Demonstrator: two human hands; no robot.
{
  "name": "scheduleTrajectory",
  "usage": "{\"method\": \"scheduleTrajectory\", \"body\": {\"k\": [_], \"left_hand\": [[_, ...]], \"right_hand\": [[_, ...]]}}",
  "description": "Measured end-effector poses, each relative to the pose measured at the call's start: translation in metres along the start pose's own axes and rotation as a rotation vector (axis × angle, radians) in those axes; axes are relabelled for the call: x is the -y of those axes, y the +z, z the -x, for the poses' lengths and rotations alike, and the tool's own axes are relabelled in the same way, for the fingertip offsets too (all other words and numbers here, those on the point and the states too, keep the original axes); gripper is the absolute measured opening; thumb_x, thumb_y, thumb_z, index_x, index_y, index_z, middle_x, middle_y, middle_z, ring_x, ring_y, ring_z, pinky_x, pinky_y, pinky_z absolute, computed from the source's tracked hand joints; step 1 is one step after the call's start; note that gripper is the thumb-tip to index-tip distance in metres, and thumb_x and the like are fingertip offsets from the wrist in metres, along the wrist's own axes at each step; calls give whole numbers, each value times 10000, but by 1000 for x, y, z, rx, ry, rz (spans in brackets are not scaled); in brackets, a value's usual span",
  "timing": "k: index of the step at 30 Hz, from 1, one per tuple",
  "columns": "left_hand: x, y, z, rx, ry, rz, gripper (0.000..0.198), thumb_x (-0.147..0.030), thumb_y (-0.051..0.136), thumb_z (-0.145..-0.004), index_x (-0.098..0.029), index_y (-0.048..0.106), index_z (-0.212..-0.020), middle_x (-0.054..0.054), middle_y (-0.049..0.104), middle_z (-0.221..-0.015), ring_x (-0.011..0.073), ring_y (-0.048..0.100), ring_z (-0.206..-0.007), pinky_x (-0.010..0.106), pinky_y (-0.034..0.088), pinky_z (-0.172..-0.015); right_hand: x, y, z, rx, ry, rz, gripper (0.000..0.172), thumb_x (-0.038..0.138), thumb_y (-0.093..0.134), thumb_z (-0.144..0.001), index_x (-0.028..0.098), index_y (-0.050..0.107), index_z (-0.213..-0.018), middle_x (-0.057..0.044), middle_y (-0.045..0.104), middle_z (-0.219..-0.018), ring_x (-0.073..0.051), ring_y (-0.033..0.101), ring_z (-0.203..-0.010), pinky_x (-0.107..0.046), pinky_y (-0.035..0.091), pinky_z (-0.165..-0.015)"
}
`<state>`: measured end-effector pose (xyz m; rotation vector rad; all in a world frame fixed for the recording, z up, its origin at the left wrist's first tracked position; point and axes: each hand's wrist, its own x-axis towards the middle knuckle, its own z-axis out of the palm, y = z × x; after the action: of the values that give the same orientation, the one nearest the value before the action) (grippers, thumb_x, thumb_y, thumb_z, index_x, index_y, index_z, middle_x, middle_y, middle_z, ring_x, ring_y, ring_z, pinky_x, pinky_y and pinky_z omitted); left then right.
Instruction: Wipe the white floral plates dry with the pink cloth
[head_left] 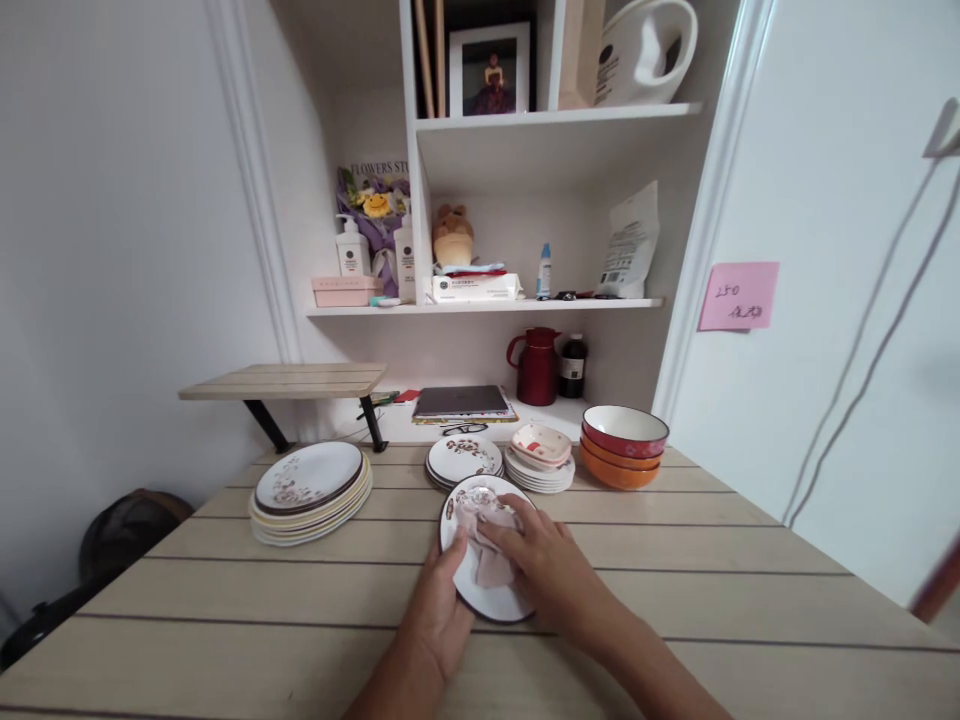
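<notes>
A white plate [491, 603] with a dark rim and a brown flower print is tilted up towards me above the table. My left hand [442, 605] grips its lower left edge, thumb on the face and the other fingers behind it. With my right hand [544, 560] I press a pale pink cloth [491, 565] against the plate's face; part of the cloth is under my fingers. Just behind lies a short stack of similar flowered plates [465, 457]. To its right, small patterned bowls [541, 443] rest on a stack of white saucers [540, 478].
Large plates [311, 480] are stacked on the left of the slatted table [285, 640]. Red and orange bowls [624, 445] stand nested at the right. Behind are a raised wooden shelf [285, 380], a laptop [460, 400], glasses [465, 429] and a red jug [537, 367].
</notes>
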<state>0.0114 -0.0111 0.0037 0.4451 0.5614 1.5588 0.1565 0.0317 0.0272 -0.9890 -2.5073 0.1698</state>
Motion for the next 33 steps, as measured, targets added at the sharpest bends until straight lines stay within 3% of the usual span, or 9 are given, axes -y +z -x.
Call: {"method": "scheduleTrajectory", "body": {"k": [3, 6, 11, 17, 22, 27, 30, 33], "left_hand": [[0, 1, 1, 12, -26, -9, 558, -297, 663, -797, -209, 499, -1324, 121, 672, -1155, 267, 644, -1017, 398, 453, -937], [2, 2, 3, 17, -50, -35, 533, -287, 662, -799, -195, 516, -1303, 121, 673, -1155, 267, 641, -1024, 391, 450, -938], [6, 1, 4, 68, -91, -59, 547, -249, 655, -802, -176, 497, -1321, 130, 678, -1143, 271, 630, -1055, 388, 439, -960], [0, 0, 2, -18, -33, -6, 674, -305, 672, -789, -224, 399, -1401, 139, 633, -1232, 283, 617, -1091, 425, 430, -989], [-12, -6, -2, -101, 45, 55, 653, -305, 668, -793, -228, 415, -1390, 147, 612, -1261, 296, 610, -1101, 445, 447, -974], [-17, -12, -6, -76, 54, 111, 589, -301, 633, -820, -228, 441, -1372, 141, 618, -1254, 293, 615, -1089, 444, 462, -952], [-12, -11, -7, 11, -24, 115, 530, -331, 610, -835, -167, 501, -1327, 162, 633, -1222, 300, 617, -1080, 439, 458, -954], [-3, -9, -6, 69, -34, 83, 524, -332, 630, -821, -157, 528, -1305, 162, 649, -1195, 306, 615, -1083, 439, 441, -972]], "right_hand": [[5, 0, -2, -51, 67, -63, 543, 61, 464, -766, 324, 604, -1221, -94, 500, -1281, -241, 539, -1058, -310, 446, -785], [14, -2, -6, -86, 72, -70, 471, 124, 494, -787, 344, 625, -1182, -76, 543, -1184, -238, 556, -963, -286, 429, -699], [7, -6, -14, -192, 74, 7, 477, 129, 506, -787, 341, 616, -1199, -77, 556, -1117, -242, 528, -940, -312, 388, -757], [-19, -9, -15, -179, 209, 163, 435, 136, 550, -766, 314, 643, -1152, -85, 555, -1040, -252, 507, -959, -357, 339, -822], [-7, -9, -12, -55, 139, 166, 344, 196, 587, -770, 296, 665, -1090, -72, 552, -1029, -244, 503, -966, -342, 337, -814], [9, -7, -9, 44, -37, 49, 268, 352, 514, -868, 293, 673, -1075, -66, 551, -989, -211, 512, -883, -334, 354, -791], [9, 1, -9, 16, -101, 28, 323, 282, 486, -882, 317, 637, -1165, -70, 560, -1006, -206, 512, -885, -331, 357, -790], [-2, 7, -12, -97, -45, 72, 356, 220, 478, -883, 304, 631, -1193, -87, 577, -1023, -223, 517, -903, -326, 361, -775]]}}
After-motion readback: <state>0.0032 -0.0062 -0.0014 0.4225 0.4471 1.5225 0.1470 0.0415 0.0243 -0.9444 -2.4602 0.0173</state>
